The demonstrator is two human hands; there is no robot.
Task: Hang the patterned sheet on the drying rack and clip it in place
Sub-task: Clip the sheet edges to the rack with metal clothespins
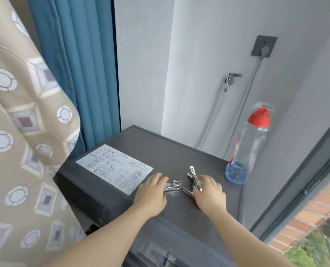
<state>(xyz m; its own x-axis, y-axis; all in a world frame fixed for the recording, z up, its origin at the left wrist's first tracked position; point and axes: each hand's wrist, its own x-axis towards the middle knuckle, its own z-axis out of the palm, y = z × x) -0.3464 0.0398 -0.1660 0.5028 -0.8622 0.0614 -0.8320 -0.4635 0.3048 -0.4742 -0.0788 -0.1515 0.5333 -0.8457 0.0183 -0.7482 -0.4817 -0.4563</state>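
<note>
The patterned sheet [19, 143], beige with circles and diamonds, hangs down the left side of the view. The rack that carries it is out of sight. On the dark grey machine top [160, 149] lie metal clips. My left hand [151, 193] lies over one metal clip [173, 185], fingers curled on its handles. My right hand [208, 191] grips a second metal clip [195, 178] that points away from me. A third clip [187, 192] shows partly under my right hand.
A paper instruction sheet [114, 168] is stuck to the machine top at the left. A clear bottle with a red cap [247, 149] stands at the right edge. Blue curtains [77, 70], a wall socket [263, 46] and a tap [231, 78] are behind.
</note>
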